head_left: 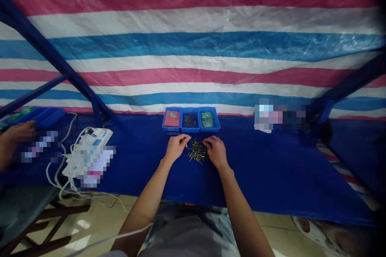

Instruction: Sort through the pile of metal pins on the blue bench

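A loose pile of thin, brass-coloured metal pieces that look like screws (197, 151) lies on the blue tabletop between my hands. My left hand (177, 147) is at the pile's left edge, thumb and index finger pinched together; anything between them is too small to name. On the other side, my right hand (216, 150) curls its fingers in at the pile's right edge, and its fingertips are partly hidden. Just beyond stand three joined blue bins: a left bin (171, 130) with a red item, a middle bin (189, 130) with dark screw-like pieces, and a right bin (208, 129) with green packets.
White power strips (98, 140) with tangled cables lie to the left. Further left, another person's hand (15, 138) is near a blue tray (51, 117). Blue frame bars (60, 60) and a striped sheet (193, 48) enclose the table (271, 176). Blurred items sit back right.
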A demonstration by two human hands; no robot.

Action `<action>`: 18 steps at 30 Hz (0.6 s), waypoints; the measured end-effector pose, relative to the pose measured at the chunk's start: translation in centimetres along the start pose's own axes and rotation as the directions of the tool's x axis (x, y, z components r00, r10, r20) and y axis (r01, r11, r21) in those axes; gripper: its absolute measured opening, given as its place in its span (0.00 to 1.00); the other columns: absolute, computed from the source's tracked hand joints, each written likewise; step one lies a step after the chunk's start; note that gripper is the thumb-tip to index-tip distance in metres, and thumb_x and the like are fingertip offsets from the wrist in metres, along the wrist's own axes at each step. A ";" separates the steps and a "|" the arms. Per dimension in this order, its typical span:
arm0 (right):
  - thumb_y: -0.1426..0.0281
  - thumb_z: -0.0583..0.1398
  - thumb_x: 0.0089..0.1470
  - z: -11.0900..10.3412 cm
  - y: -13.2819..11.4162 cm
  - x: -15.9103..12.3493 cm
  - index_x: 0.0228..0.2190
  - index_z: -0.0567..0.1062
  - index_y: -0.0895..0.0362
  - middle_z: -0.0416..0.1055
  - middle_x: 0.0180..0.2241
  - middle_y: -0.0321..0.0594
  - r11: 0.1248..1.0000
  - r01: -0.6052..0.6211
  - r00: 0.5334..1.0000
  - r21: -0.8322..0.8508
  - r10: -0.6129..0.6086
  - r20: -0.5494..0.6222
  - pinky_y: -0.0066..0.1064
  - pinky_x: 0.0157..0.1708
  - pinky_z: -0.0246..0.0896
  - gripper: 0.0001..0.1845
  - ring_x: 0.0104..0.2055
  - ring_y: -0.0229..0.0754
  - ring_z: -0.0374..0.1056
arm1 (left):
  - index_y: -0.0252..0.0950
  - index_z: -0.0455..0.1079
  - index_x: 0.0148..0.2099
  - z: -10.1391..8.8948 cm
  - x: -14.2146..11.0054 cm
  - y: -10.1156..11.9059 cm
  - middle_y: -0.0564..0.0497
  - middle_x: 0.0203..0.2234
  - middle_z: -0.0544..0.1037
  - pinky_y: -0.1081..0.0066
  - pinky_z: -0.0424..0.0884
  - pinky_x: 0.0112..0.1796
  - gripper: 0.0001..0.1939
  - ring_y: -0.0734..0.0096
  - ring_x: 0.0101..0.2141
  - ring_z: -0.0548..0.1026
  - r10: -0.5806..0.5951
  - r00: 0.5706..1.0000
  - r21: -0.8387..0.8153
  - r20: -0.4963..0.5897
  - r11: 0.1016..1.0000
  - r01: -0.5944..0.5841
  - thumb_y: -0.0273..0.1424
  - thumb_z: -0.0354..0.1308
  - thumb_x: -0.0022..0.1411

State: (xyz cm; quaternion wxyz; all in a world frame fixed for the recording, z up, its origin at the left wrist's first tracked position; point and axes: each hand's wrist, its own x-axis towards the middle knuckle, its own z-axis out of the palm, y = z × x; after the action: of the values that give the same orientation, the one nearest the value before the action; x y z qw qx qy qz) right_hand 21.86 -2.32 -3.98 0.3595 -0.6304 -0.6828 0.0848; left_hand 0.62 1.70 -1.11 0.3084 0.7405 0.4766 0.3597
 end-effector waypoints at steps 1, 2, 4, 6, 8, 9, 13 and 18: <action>0.75 0.59 0.59 0.0 -0.1 0.0 0.31 0.78 0.53 0.73 0.34 0.39 1.000 -0.001 1.000 -0.024 0.001 0.008 0.35 0.37 0.53 0.09 0.38 0.45 0.66 | 0.36 0.79 0.40 0.0 0.0 0.0 0.55 0.19 0.77 0.76 0.65 0.30 0.18 0.74 0.22 0.72 0.000 1.000 0.000 0.002 1.000 0.000 0.43 0.53 0.68; 0.75 0.59 0.60 -0.1 -0.3 0.0 0.31 0.78 0.53 0.73 0.34 0.39 0.999 -0.002 1.000 -0.049 0.003 0.018 0.35 0.37 0.52 0.09 0.39 0.45 0.66 | 0.36 0.79 0.40 0.0 0.0 0.1 0.55 0.19 0.77 0.76 0.65 0.30 0.18 0.74 0.22 0.72 -0.001 1.000 0.001 0.004 1.000 0.001 0.43 0.53 0.68; 0.75 0.58 0.61 -0.2 -0.7 0.0 0.31 0.77 0.53 0.73 0.35 0.39 0.995 -0.005 0.999 -0.098 0.009 0.041 0.35 0.37 0.51 0.09 0.40 0.45 0.65 | 0.36 0.79 0.40 -0.1 0.0 0.2 0.55 0.19 0.77 0.76 0.65 0.30 0.18 0.74 0.22 0.72 -0.003 1.000 0.001 0.009 1.000 0.003 0.43 0.53 0.68; 0.74 0.58 0.62 -0.3 -1.0 0.0 0.32 0.76 0.53 0.73 0.36 0.39 0.991 -0.005 0.998 -0.137 0.014 0.065 0.35 0.37 0.50 0.09 0.40 0.45 0.64 | 0.37 0.79 0.41 -0.1 -0.1 0.2 0.55 0.20 0.77 0.77 0.65 0.31 0.18 0.74 0.22 0.72 -0.005 1.000 0.003 0.015 1.000 0.005 0.43 0.53 0.68; 0.74 0.57 0.62 -0.5 -1.2 0.0 0.33 0.76 0.53 0.73 0.36 0.40 0.989 -0.013 0.996 -0.150 0.026 0.083 0.35 0.38 0.50 0.08 0.41 0.46 0.64 | 0.37 0.79 0.41 -0.2 0.0 0.3 0.55 0.20 0.77 0.77 0.64 0.31 0.19 0.74 0.23 0.72 -0.008 1.000 0.010 0.018 1.000 0.008 0.43 0.52 0.68; 0.73 0.57 0.62 -0.6 -1.2 0.1 0.33 0.76 0.53 0.73 0.37 0.40 0.990 -0.022 0.996 -0.143 0.035 0.088 0.35 0.38 0.50 0.08 0.41 0.46 0.64 | 0.37 0.79 0.41 -0.2 0.0 0.3 0.55 0.20 0.77 0.77 0.64 0.31 0.19 0.74 0.23 0.72 -0.010 1.000 0.015 0.018 1.000 0.010 0.43 0.52 0.68; 0.74 0.58 0.61 -0.7 -0.6 0.1 0.35 0.78 0.52 0.74 0.38 0.40 0.999 -0.034 0.994 -0.040 0.038 0.106 0.35 0.39 0.52 0.08 0.42 0.46 0.65 | 0.37 0.79 0.41 -0.2 0.0 0.4 0.54 0.20 0.77 0.76 0.64 0.31 0.19 0.73 0.23 0.72 -0.013 1.000 0.021 0.020 1.000 0.013 0.44 0.52 0.69; 0.77 0.61 0.57 -0.6 0.1 0.2 0.34 0.79 0.52 0.74 0.38 0.40 1.000 -0.015 0.994 0.023 0.012 0.108 0.36 0.41 0.54 0.09 0.42 0.46 0.65 | 0.36 0.79 0.41 -0.1 0.0 0.4 0.54 0.20 0.77 0.77 0.64 0.31 0.19 0.73 0.23 0.72 -0.017 1.000 0.021 0.025 1.000 0.016 0.43 0.52 0.69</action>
State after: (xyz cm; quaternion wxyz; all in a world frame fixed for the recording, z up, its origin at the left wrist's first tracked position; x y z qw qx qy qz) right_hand 22.29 -2.33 -3.53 0.3290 -0.6252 -0.6958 0.1293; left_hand 0.67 1.55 -0.76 0.3095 0.7444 0.4824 0.3426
